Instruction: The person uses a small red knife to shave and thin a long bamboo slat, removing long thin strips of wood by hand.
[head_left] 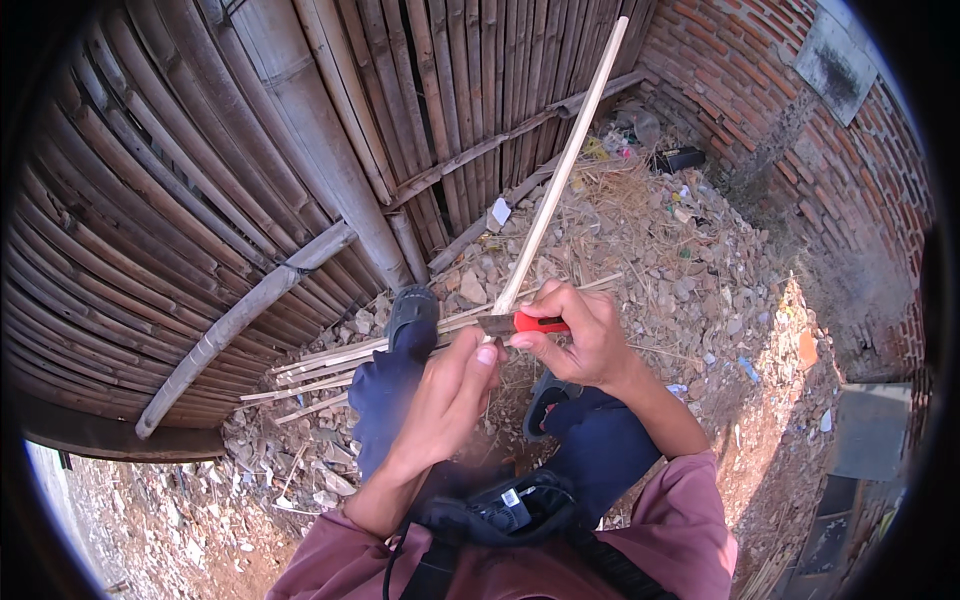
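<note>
My right hand (583,335) is closed round the red handle of a knife (540,323). Its dark, broad blade points left toward my left hand (458,385). A long pale bamboo strip (565,165) slants up and away from behind the blade, its near end between my two hands. My left fingers are closed in a pinch at that near end, where a small pale tip shows beside the thumb. The blade lies close against the strip, just above my left fingertips; the exact contact is hidden.
Several thin pale strips (320,372) lie on the rubble ground (680,270) by my left shoe (412,308). A bamboo wall (200,190) with a bent pole rises on the left, a brick wall (740,75) at the far right. Litter lies in the far corner.
</note>
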